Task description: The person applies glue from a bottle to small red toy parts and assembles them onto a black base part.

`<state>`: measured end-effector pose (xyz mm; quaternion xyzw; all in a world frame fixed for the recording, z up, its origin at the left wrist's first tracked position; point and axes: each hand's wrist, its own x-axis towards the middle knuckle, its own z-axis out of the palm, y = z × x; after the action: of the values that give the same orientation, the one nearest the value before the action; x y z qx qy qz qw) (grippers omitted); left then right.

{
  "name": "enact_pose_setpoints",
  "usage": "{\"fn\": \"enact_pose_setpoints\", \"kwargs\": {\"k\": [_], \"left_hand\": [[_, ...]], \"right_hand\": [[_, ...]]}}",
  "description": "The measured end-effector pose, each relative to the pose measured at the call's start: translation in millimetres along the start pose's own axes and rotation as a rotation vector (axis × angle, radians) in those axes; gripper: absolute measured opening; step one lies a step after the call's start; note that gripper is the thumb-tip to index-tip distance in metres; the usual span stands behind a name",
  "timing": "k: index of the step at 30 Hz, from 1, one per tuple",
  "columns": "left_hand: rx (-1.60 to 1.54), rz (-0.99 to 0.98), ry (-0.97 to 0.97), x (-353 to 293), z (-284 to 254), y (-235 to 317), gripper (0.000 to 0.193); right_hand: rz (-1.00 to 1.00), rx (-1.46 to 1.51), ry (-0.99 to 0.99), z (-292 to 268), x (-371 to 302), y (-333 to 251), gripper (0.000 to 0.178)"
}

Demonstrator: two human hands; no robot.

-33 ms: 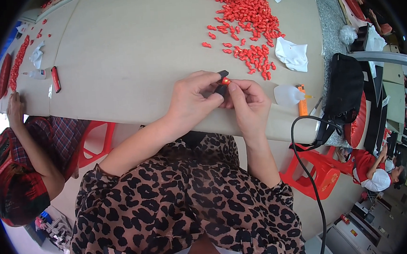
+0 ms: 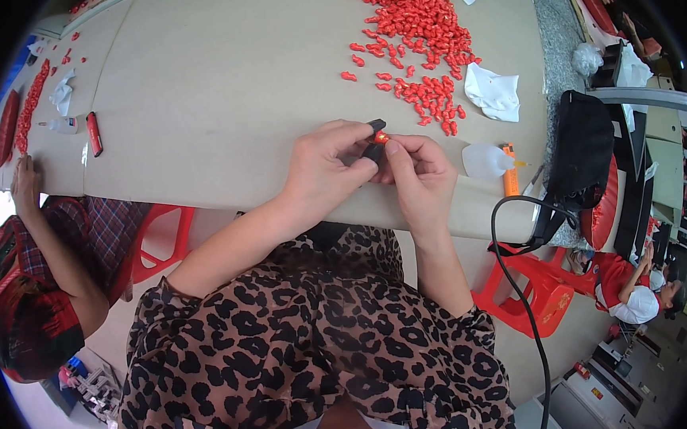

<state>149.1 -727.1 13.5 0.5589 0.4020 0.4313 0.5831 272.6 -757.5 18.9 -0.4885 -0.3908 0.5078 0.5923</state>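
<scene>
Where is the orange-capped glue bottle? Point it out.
In the head view, the glue bottle lies on the table just right of the right hand, below the crumpled white tissue.

Both hands meet at the table's near edge — bead pile behind, bottle right.

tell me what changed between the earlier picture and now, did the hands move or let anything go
Nothing visibly changed. The left hand and right hand are pinched together on the small black piece with the red piece at its tip, just as before. The red pile, white cloth, orange-capped bottle and black bag lie where they were.
</scene>
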Motion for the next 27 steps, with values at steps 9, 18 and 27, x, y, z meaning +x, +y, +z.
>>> {"fn": "enact_pose_setpoints", "kwargs": {"k": [9, 18, 27], "left_hand": [[-0.014, 0.000, 0.006, -7.8, -1.3, -0.3, 0.021], [-0.013, 0.077, 0.034, -20.8, -14.6, -8.6, 0.022], [0.005, 0.084, 0.010, -17.4, -12.7, -6.0, 0.025]], "right_hand": [[-0.015, -0.023, -0.022, 0.5, -7.3, 3.6, 0.007], [-0.109, -0.111, -0.053, 11.4, -16.2, 14.6, 0.005], [-0.186, -0.130, -0.038, 10.7, -13.0, 8.7, 0.006]]}}
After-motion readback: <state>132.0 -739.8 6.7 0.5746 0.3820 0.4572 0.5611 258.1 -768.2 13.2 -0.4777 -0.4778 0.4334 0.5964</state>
